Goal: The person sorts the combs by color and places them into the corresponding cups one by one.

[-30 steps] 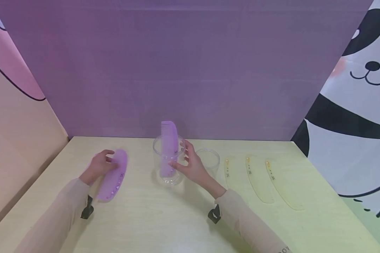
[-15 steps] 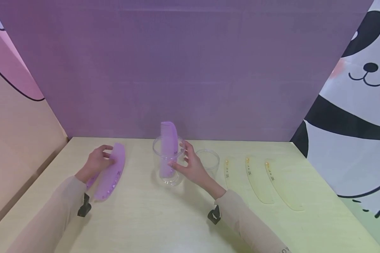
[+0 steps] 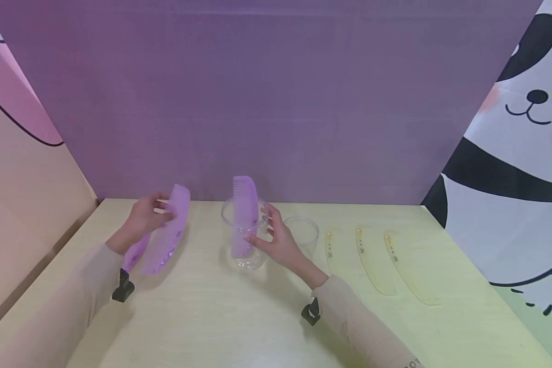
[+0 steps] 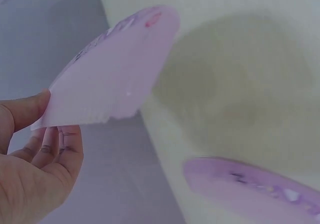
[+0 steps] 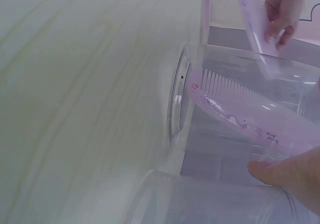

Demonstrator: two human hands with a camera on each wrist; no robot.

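Head view shows our left hand (image 3: 142,219) pinching a purple comb (image 3: 167,232) by its upper spine, thumb on the near face and fingers curled behind, so the comb hangs tilted with its low end near the table (image 3: 211,317). We judge the grip sits high so the comb can swing free of the surface. A second purple comb (image 3: 135,254) lies flat on the table just under it, toward the left edge; the left wrist view shows it below the lifted one.

Our left forearm runs in from the near left, wrist raised, elbow low.

Our right hand (image 3: 276,240) wraps the side of a clear cup (image 3: 245,232), fingers curved around its right wall, seemingly steadying it because a third purple comb (image 3: 246,214) stands upright inside and rises past the rim. An empty clear cup (image 3: 302,235) stands just right of that hand.

Farther right, three yellow combs (image 3: 377,263) lie flat, side by side, well apart from both hands.
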